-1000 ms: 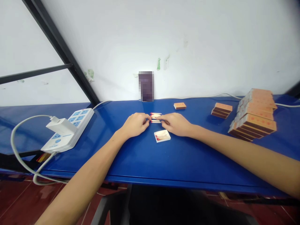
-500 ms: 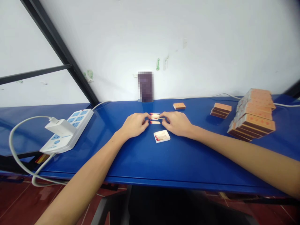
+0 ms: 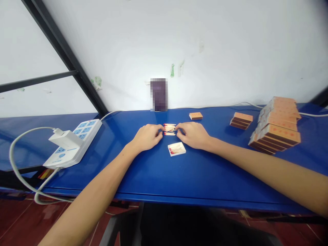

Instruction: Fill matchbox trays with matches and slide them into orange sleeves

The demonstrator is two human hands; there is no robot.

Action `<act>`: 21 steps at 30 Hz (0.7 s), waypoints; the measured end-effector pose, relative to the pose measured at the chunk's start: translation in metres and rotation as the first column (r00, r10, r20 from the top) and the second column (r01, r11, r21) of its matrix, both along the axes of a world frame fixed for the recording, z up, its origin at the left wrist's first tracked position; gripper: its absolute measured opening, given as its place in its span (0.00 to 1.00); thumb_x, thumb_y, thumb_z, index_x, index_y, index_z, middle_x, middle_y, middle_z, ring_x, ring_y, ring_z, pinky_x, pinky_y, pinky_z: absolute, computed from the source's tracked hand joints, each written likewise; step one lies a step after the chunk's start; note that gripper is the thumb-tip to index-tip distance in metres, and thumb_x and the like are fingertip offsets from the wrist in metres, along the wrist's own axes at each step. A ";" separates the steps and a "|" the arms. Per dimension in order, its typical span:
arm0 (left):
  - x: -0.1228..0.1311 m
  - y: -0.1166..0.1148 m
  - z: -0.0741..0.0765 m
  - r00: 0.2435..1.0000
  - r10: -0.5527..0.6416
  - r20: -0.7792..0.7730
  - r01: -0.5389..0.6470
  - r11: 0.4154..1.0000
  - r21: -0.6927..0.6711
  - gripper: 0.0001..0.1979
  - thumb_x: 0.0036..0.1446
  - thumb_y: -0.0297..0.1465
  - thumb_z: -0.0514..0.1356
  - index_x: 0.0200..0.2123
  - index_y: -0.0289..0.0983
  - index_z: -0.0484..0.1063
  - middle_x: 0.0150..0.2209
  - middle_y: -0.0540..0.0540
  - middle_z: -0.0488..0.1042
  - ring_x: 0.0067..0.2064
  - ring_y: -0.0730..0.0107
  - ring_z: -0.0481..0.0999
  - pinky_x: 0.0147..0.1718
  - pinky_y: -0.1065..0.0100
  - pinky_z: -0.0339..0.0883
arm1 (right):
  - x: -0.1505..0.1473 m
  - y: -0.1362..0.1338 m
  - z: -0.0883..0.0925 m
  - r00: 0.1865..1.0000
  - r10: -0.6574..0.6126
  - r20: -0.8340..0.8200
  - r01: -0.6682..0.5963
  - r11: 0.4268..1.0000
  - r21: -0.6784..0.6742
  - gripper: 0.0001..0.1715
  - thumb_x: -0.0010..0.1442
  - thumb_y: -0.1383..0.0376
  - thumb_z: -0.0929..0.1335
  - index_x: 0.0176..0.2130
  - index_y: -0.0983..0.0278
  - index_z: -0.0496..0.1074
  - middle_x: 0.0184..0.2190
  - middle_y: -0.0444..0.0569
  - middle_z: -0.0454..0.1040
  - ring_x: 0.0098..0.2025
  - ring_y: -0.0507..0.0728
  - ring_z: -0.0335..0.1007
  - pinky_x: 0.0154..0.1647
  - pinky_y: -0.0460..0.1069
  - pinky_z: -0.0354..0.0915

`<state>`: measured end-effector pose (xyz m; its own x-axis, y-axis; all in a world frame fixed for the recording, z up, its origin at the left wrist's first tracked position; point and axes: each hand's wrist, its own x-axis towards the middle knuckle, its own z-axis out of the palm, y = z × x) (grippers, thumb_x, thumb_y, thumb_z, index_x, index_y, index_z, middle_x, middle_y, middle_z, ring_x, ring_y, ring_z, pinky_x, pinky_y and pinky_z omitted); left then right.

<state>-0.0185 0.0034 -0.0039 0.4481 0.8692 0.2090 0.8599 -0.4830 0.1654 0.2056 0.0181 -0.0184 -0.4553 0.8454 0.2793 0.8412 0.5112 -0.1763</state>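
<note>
Several red-tipped matches (image 3: pixel 169 128) lie side by side on the blue table (image 3: pixel 159 177), heads to the left. My left hand (image 3: pixel 148 136) rests at their head ends, fingers curled, index fingertip touching the bundle and thumb a little apart from it. At the other ends is my right hand (image 3: pixel 192 134), its index fingertip against the sticks and its thumb just below. Neither hand wraps round the matches. Nearer to me, a white matchbox tray (image 3: pixel 176 149) holds more matches.
An orange matchbox (image 3: pixel 196 116) sits behind my right hand. Farther right stand a small stack (image 3: pixel 241 121) and a large stack of matchboxes (image 3: pixel 279 126). A white power strip (image 3: pixel 74 147) with a plug and cable is at left. A pixelated dark object (image 3: pixel 159 95) leans on the wall.
The matches between my hands lie more evenly, and the lower ones sit closer to the rest. Both hands have barely moved.
</note>
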 end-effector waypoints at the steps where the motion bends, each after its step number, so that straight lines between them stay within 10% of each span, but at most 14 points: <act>1: 0.000 0.000 0.000 1.000 -0.002 0.000 0.002 1.000 0.003 0.17 0.61 0.32 0.53 0.49 0.41 0.76 0.33 0.47 0.79 0.33 0.63 0.77 0.33 0.66 0.66 | 0.000 0.000 0.000 1.000 0.003 -0.001 -0.003 1.000 0.001 0.18 0.63 0.63 0.62 0.47 0.61 0.77 0.41 0.49 0.81 0.41 0.58 0.75 0.35 0.48 0.60; 21: 0.001 0.001 -0.001 1.000 -0.022 0.010 0.021 1.000 0.011 0.17 0.61 0.32 0.53 0.48 0.40 0.77 0.33 0.47 0.79 0.32 0.64 0.76 0.32 0.67 0.66 | 0.003 0.002 -0.002 0.961 0.260 -0.096 -0.260 0.966 0.012 0.21 0.63 0.67 0.61 0.49 0.60 0.78 0.36 0.46 0.80 0.34 0.54 0.72 0.35 0.47 0.58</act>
